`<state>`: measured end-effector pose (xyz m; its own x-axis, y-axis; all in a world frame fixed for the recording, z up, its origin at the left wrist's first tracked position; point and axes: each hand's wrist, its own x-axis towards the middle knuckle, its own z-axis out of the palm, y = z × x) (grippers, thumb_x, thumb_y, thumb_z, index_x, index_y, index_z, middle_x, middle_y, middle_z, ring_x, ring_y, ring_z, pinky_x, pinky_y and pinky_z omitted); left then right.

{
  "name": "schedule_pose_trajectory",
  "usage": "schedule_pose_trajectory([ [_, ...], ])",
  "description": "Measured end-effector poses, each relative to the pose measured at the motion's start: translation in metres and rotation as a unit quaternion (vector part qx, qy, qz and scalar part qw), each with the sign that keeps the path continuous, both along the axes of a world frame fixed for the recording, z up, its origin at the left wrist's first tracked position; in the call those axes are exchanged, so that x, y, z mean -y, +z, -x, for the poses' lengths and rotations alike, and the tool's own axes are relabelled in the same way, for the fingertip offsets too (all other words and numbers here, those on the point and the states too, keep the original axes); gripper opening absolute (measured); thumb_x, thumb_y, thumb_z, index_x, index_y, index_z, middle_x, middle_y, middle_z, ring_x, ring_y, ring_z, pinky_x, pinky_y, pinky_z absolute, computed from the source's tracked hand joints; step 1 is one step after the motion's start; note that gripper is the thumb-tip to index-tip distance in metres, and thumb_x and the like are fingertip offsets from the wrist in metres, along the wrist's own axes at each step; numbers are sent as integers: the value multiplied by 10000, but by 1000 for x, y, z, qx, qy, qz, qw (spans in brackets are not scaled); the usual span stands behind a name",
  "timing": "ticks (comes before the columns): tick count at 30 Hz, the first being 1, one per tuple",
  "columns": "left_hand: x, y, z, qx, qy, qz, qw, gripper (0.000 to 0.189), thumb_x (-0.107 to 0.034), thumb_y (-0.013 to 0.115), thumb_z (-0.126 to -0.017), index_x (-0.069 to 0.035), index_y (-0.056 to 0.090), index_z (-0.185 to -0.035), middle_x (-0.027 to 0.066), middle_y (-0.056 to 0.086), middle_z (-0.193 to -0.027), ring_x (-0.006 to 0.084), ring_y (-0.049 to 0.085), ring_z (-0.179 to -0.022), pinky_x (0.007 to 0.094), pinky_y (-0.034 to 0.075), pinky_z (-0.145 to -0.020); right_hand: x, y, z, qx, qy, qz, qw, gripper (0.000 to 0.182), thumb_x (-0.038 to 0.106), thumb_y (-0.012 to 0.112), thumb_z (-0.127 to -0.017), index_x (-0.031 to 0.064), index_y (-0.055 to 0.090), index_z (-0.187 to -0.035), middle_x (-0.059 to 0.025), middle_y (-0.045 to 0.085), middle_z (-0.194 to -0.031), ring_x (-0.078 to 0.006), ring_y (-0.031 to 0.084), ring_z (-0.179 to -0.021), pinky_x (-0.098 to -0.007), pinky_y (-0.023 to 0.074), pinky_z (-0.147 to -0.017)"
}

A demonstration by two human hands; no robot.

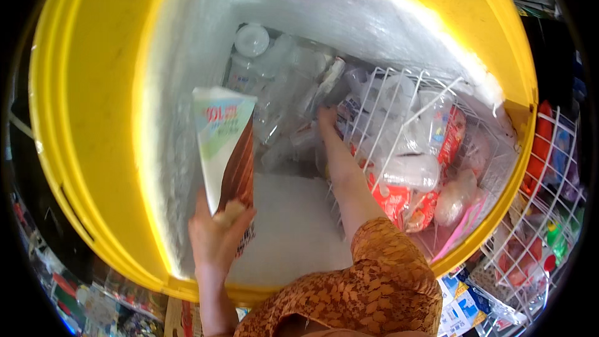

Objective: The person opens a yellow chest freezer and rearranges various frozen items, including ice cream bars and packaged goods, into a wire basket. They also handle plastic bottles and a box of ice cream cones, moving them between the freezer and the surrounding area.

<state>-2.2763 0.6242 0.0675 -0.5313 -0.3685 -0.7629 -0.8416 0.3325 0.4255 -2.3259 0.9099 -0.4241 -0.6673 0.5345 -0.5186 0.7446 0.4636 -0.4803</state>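
Note:
My left hand (210, 238) grips the lower end of a printed cardboard carton (224, 145), white and pale green with a brown picture on one side. The carton bears writing and stands roughly on end inside a frosted chest freezer (299, 229). Deeper in, my right hand (329, 114) reaches down beside a white wire basket (398, 124). Its fingers are partly hidden among frozen packets, so I cannot tell whether it holds one. Left of that hand lie clear plastic packages (276, 98) and a round white tub (252, 40) on the freezer floor.
The basket holds bagged frozen goods, including red packets (393, 201) and cloudy plastic packs (412, 171). Thick frost (323, 4) coats the walls. A yellow freezer rim (103, 117) surrounds the opening. Outside, a wire rack (552, 196) with goods stands at the right.

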Motion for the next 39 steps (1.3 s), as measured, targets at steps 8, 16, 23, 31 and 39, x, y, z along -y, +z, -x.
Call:
schedule_pose_trajectory([
  [8, -1, -4, -9, -33, 69, 8, 997, 605, -59, 813, -639, 62, 549, -1169, 160, 661, -966, 229, 633, -861, 345, 505, -789, 12, -48, 50, -23, -88, 148, 985, 769, 410, 670, -817, -65, 408, -1362, -252, 560, -1260, -364, 529, -1202, -405, 396, -999],
  [16, -1, -5, -12, -4, 36, 17, 999, 565, -22, 791, -649, 70, 577, -1164, 153, 664, -1012, 198, 627, -884, 321, 502, -803, 24, 15, 66, 32, -61, 86, 994, 635, 299, 608, -881, -23, 361, -1369, -228, 545, -1293, -392, 533, -1181, -435, 393, -999],
  [23, -6, -6, 6, -27, -30, 8, 999, 469, -184, 820, -709, 6, 530, -1025, 193, 676, -788, 358, 687, -730, 412, 533, -647, 54, 83, 23, -11, -156, 219, 963, 480, 204, 613, -908, -9, 451, -1306, -192, 604, -1176, -334, 608, -1020, -400, 453, -902],
  [31, 9, -17, -22, -198, 35, -3, 980, 425, -253, 798, -727, -27, 616, -1038, 177, 692, -879, 342, 677, -838, 398, 521, -776, 58, 248, -37, -37, 28, 400, 915, 241, 211, 692, -866, 51, 659, -1044, -14, 646, -881, -117, 590, -774, -298, 473, -690],
  [39, -24, -10, -74, -401, 122, -287, 862, 454, -188, 692, -890, 4, 518, -1263, 60, 649, -1092, 115, 601, -972, 280, 494, -846, 51, 501, -67, -160, 151, 485, 846, 369, 139, 613, -909, 23, 538, -1250, -45, 626, -1085, -135, 595, -936, -295, 479, -842],
])
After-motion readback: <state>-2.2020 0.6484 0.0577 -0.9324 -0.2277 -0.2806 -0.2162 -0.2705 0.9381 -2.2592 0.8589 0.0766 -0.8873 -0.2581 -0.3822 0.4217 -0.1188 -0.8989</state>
